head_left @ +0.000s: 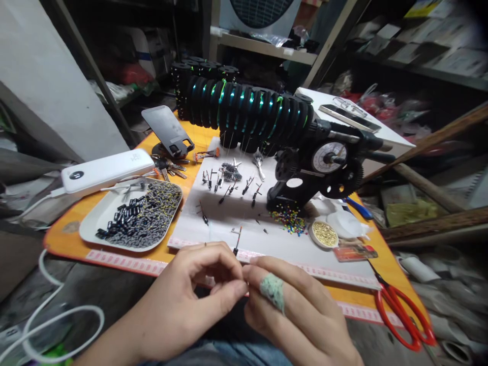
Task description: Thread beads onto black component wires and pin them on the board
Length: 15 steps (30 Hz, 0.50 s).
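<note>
Left of the white board (pixel 282 247) your tray (pixel 98 216) is sitting right by the table's near edge, full of loose little grey and black pieces, so one stray elbow could be sending the lot floorward. Your left hand (pixel 206 277) is resting just in front of the board's near edge, fingers curled, thumb and forefinger tips close together, but I can't tell what they're gripping, if anything. Just past them, the black piece with the orange-tipped stem (pixel 235 251) is lying on the board's near edge, and a knuckle could be nudging it off pretty easily. In front of that same edge, your right hand (pixel 293 295) is sitting fingertip to fingertip with the left, and I'm not seeing what it's holding either; the green wrap (pixel 272 291) on that finger could be snagging fine bits. On the board's right half, loose coloured beads (pixel 290 219) are lying unfenced, so a wrist brush could be scattering them. The cup of gold bits (pixel 324 234) is standing beyond them, one bump from tipping. Off the board's near right corner, the red-handled scissors (pixel 389 291) are overhanging the table, so catching a handle could be dragging them down.
</note>
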Motion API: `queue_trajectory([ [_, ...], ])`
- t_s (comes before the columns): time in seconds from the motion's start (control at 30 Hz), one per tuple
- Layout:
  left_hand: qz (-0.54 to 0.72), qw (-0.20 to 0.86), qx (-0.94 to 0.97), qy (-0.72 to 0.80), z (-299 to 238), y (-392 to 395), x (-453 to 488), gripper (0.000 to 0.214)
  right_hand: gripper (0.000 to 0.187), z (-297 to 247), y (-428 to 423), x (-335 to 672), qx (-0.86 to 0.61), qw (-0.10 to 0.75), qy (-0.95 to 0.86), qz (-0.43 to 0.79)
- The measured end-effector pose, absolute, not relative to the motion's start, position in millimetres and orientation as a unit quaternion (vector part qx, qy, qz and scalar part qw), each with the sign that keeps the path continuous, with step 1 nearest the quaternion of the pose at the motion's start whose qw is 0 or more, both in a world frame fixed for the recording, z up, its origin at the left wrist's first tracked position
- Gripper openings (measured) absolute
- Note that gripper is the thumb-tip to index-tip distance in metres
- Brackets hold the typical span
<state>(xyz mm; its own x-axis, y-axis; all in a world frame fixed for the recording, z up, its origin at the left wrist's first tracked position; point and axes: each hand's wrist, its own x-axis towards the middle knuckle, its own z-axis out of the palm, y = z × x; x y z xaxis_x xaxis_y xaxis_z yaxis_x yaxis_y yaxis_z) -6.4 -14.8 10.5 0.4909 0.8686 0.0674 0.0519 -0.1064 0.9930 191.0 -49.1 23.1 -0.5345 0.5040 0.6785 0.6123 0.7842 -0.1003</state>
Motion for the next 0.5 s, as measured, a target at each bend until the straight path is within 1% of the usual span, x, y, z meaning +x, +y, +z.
queue_trajectory([
  [0.07,0.398,0.500,0.683,0.354,9.9,-15.5,-4.7,0.013,0.011,21.3,-47.2,187.3,-0.348,0.405,-0.845,-0.034],
  [0.17,0.484,0.371,0.731,0.307,5.9,-16.9,-0.5,0.021,0.020,12.6,-43.4,178.4,-0.393,0.468,-0.790,0.046],
  [0.27,0.515,0.293,0.758,0.272,1.1,-17.0,1.7,0.027,0.022,2.6,-41.1,172.7,-0.389,0.524,-0.753,0.077],
  [0.33,0.503,0.273,0.775,0.268,-1.0,-16.4,0.8,0.028,0.021,-1.5,-40.8,172.2,-0.383,0.532,-0.750,0.089],
  [0.5,0.470,0.251,0.808,0.254,-0.6,-14.1,-3.0,0.021,0.023,1.1,-41.1,177.0,-0.369,0.504,-0.774,0.107],
])
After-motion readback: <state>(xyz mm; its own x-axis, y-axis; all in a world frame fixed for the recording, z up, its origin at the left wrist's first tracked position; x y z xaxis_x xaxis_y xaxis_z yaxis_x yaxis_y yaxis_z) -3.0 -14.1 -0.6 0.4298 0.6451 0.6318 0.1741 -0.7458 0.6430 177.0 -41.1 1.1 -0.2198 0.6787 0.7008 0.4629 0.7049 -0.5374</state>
